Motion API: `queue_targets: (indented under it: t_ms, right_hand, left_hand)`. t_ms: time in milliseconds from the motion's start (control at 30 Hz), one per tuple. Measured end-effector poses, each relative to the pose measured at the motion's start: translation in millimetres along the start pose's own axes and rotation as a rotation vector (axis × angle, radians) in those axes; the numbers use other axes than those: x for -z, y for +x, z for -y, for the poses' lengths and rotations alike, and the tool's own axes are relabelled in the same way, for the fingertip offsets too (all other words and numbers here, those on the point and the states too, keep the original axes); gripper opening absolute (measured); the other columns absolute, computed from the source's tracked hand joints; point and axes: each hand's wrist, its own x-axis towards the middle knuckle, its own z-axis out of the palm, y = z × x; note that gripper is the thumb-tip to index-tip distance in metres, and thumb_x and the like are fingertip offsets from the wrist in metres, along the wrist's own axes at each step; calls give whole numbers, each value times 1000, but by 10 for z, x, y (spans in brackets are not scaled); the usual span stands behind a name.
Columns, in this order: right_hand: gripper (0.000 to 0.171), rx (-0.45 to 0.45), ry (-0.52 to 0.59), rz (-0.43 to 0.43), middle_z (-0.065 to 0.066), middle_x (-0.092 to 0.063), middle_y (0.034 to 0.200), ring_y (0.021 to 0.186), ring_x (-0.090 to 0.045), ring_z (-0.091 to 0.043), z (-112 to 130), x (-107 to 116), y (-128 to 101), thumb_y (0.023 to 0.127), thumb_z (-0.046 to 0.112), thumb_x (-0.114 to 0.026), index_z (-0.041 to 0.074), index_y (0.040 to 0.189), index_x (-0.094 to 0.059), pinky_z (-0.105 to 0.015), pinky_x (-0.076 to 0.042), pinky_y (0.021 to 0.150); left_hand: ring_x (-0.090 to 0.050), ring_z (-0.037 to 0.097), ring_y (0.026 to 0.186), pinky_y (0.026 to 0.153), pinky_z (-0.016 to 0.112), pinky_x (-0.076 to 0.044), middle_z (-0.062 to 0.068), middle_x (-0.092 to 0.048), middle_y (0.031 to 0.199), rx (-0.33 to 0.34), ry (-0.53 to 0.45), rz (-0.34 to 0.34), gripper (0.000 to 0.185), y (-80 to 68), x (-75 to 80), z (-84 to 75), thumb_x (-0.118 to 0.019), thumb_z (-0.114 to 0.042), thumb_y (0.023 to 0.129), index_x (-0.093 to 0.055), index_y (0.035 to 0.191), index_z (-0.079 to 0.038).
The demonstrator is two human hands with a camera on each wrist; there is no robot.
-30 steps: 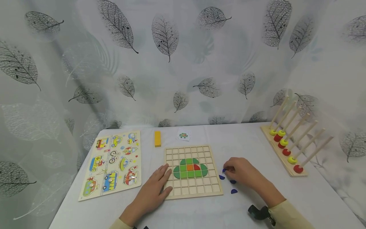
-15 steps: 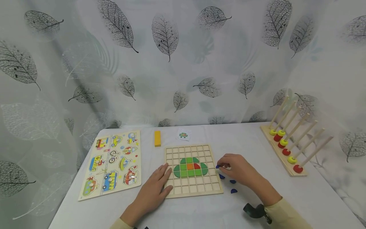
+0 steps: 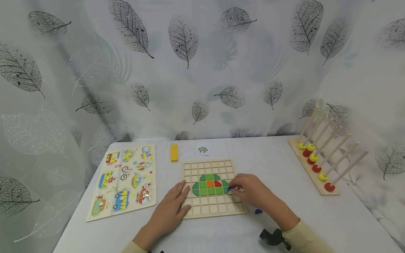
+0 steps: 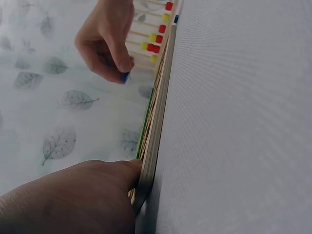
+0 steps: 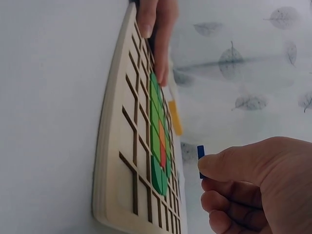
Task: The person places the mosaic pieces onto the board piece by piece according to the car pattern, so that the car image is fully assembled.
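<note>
A wooden grid board (image 3: 214,209) lies on the white table. Set in its cells are several green pieces (image 3: 207,192), an orange square (image 3: 210,184) and a red piece (image 3: 217,183). My left hand (image 3: 168,203) rests on the board's left edge, fingers extended. Over the board's right side, my right hand (image 3: 254,191) pinches a small dark blue piece (image 5: 201,162) between thumb and fingers. The right wrist view shows that blue piece held up, apart from the grid. Another blue half-round piece (image 3: 258,211) lies right of the board, below my right hand.
A vehicle puzzle board (image 3: 126,179) lies at the left. A yellow block (image 3: 174,153) and a small pattern card (image 3: 203,149) sit behind the grid board. At the right stands a peg rack (image 3: 316,168) with red and yellow beads. A leaf-print curtain (image 3: 202,70) hangs behind.
My right hand has moved left with the blue piece, from the table beside the board to over its right side. My left hand has stayed on the board's edge.
</note>
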Motion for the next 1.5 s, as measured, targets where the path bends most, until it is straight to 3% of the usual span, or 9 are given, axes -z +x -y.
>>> queue_targets:
  t_ms: [300, 667, 1067, 1500]
  right_hand:
    - [10, 53, 39, 46, 15, -64, 89, 81, -57, -3, 101, -205, 63, 93, 7, -86, 16, 98, -83, -25, -56, 71]
    - [12, 113, -35, 66, 13, -69, 91, 85, -62, -4, 121, -410, 80, 90, 6, -88, 16, 97, -85, -28, -60, 77]
    - [13, 193, -83, 4, 12, -70, 89, 85, -64, -5, 122, -435, 80, 88, 5, -90, 16, 93, -85, -27, -61, 77]
    - [12, 145, -53, 27, 14, -68, 90, 85, -60, -3, 103, -380, 73, 91, 8, -88, 17, 96, -84, -26, -60, 77]
  left_hand:
    - [-29, 32, 162, 129, 52, -30, 12, -33, 176, 3, -10, 1, 66, -7, 11, 2, -66, -36, 109, -48, 164, -6]
    - [-28, 31, 162, 129, 52, -30, 11, -32, 176, 15, -15, 13, 65, -12, 15, -10, -65, -36, 109, -48, 164, -6]
    - [-29, 31, 162, 129, 52, -30, 11, -33, 175, 5, -26, 3, 65, -6, 12, -11, -66, -35, 109, -49, 164, -6]
    - [-29, 31, 162, 129, 52, -30, 11, -32, 176, 9, -15, 8, 65, -6, 17, -16, -66, -36, 109, -49, 164, -6]
